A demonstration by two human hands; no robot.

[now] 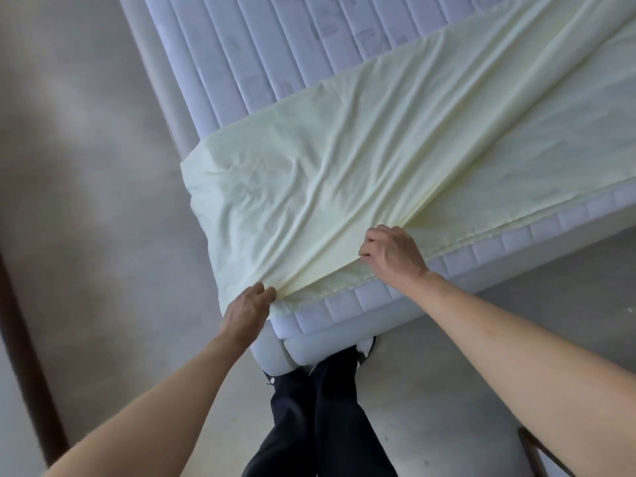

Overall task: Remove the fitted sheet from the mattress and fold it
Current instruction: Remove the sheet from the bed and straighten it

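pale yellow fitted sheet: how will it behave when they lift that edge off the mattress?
Likely floppy: the pale yellow fitted sheet creases toward each hand's grip, left hand and right hand. Probably light, since pinched fingers bunch it. Its hem may spring back, being gathered along the white quilted mattress side.

Both forearms are bare from the lower edge of the view up to the wrists, with no sleeve, cuff, watch or bracelet showing on either. The left hand [248,313] and the right hand [392,254] are bare too, without gloves, and no ring can be made out on the fingers that show. Below the arms, the legs are covered by dark trousers [323,418], navy or black, of a loose, soft cloth that hangs in long folds. At the feet, a shoe [365,347] shows white with dark trim; the other foot is mostly hidden and shows only a small dark edge.
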